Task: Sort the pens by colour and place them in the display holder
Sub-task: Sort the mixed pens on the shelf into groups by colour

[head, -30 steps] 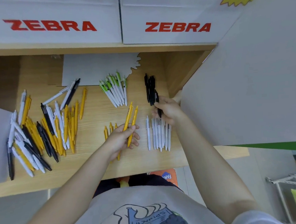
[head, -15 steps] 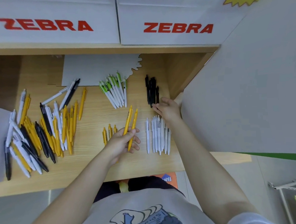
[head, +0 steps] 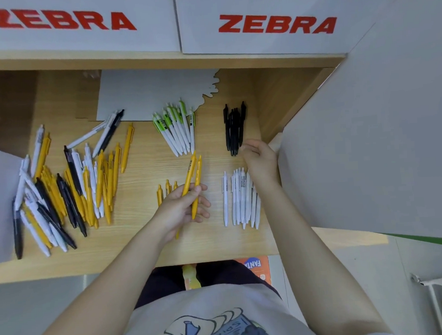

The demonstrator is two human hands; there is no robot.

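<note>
Slim yellow plastic pens (head: 192,180) in left hand (head: 181,211)

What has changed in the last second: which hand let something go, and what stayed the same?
The right hand laid down the black pen it was gripping, adding it to the black pens group, then drew back toward the white pens row, now holding nothing. The left hand still holds two yellow pens. The mixed unsorted pile and green-topped white pens stayed.

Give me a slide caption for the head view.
Left hand grips two yellow pens; right hand hovers beside sorted black pens.
</note>
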